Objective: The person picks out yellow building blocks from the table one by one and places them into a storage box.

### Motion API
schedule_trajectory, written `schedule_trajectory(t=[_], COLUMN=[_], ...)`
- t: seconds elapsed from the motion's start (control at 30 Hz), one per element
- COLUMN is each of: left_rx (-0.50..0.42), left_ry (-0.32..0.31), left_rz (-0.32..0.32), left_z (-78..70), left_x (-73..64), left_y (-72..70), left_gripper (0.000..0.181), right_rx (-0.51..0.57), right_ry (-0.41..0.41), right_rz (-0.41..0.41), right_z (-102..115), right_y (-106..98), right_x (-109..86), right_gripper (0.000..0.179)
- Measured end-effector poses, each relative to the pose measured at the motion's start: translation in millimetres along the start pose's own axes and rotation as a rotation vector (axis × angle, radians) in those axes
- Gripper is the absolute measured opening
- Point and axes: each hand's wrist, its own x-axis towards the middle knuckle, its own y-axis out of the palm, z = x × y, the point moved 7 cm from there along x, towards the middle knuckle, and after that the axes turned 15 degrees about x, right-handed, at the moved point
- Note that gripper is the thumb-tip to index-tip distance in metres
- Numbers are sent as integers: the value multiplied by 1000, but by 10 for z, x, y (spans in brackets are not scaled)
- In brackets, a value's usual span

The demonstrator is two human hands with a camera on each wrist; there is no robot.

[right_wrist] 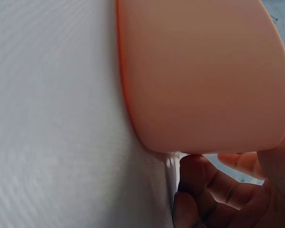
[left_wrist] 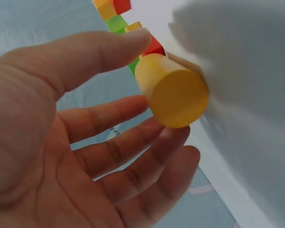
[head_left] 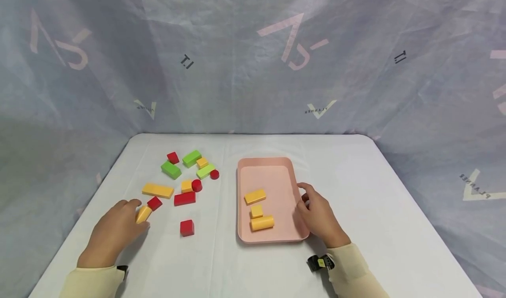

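Observation:
A yellow cylinder block (left_wrist: 179, 97) lies between the thumb and fingertips of my left hand (head_left: 117, 227), at the left of the table. Close beyond it are a red block (head_left: 154, 203) and a long yellow block (head_left: 158, 190). My right hand (head_left: 321, 214) grips the right side wall of the pink tray (head_left: 265, 161), thumb over the rim and fingers outside. In the right wrist view, curled fingers (right_wrist: 192, 173) show past the tray's end. Inside the tray are a yellow rectangular block (head_left: 255, 196), a yellow cube (head_left: 256, 211) and another yellow cylinder (head_left: 262, 223).
Left of the tray lie a red cube (head_left: 187, 227), a red rectangular block (head_left: 185, 199), red discs (head_left: 196, 185), green blocks (head_left: 171, 170) and small yellow cubes (head_left: 186, 186). A grey printed cloth (head_left: 237, 61) hangs behind the white table (head_left: 336, 166).

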Motion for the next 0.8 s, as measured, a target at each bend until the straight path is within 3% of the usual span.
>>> schedule_trajectory(t=[0.4, 0.8], left_rx=[-8, -20], left_ry=[-13, 3], left_rz=[35, 21], left_z=[-26, -20], left_x=[67, 99], left_y=[59, 86], left_gripper=[61, 45], right_rx=[8, 9], right_ry=[3, 4], right_rz=[-4, -5], right_z=[-21, -32], right_y=[10, 7], right_x=[0, 6], right_gripper=[51, 51])
